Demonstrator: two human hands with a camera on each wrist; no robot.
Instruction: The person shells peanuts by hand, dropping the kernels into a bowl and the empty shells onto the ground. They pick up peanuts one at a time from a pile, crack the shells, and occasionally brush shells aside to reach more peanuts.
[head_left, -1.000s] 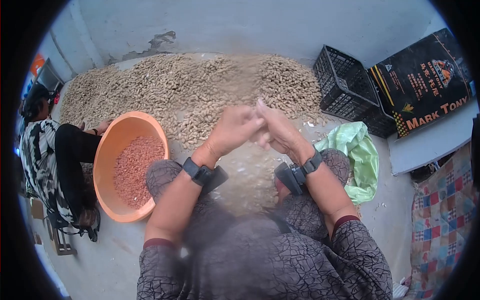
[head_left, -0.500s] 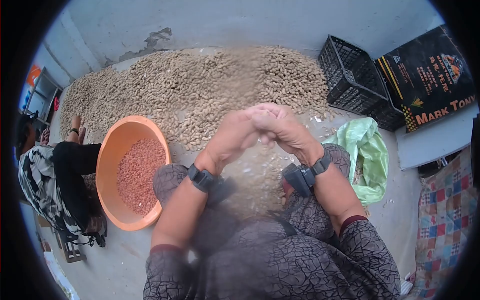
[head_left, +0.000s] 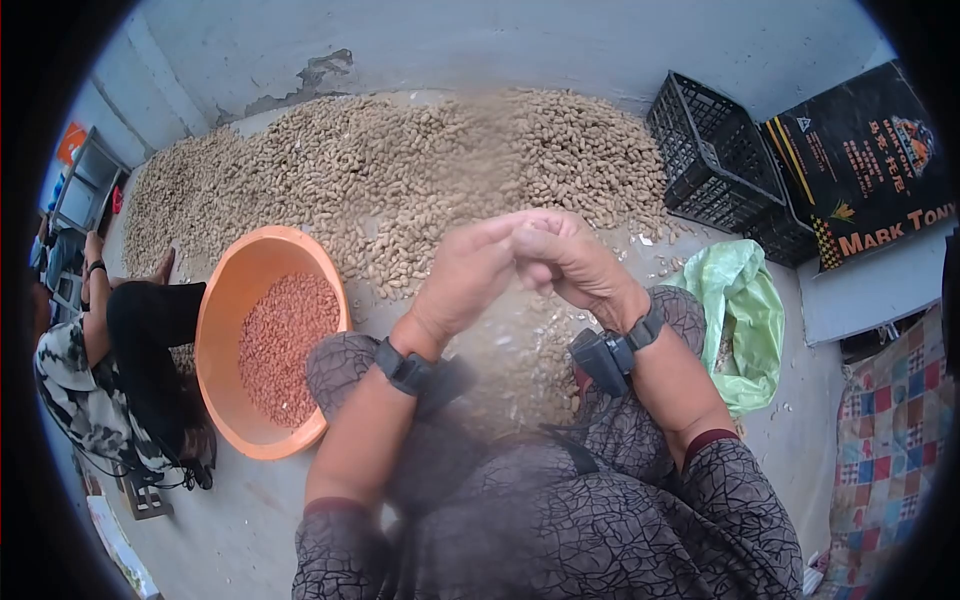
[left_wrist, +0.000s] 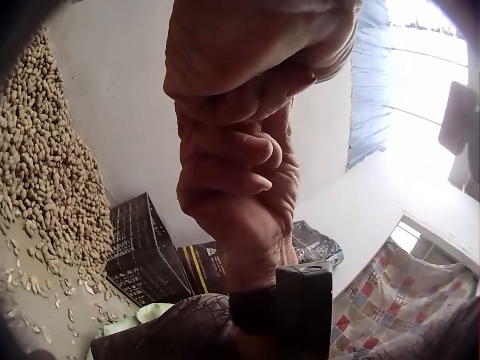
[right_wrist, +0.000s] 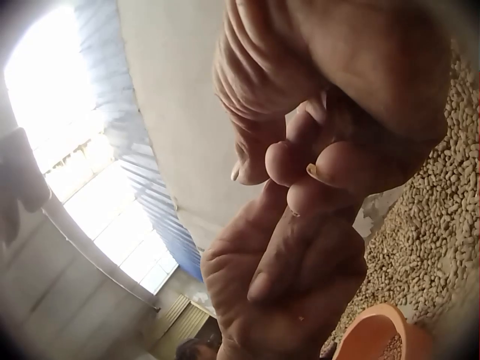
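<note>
In the head view my left hand and right hand meet above my lap, thumbs and fingers curled against each other. They pinch something small, likely a peanut, that the fingers hide. From the right wrist, the right hand's bent fingertips press together just above the left hand's palm. The left wrist view has the right hand below with its fingers folded in. Beyond both hands spreads a heap of unshelled peanuts. Loose shells lie between my knees.
An orange basin with reddish shelled peanuts stands left of my knee. On the right are a green sack, a black crate and a printed black bag. Another person sits at far left.
My hands, blurred with straighter fingers one second ago, have drawn closer together with the fingers curled in. The other person's arm has moved away from the basin's far side and up.
</note>
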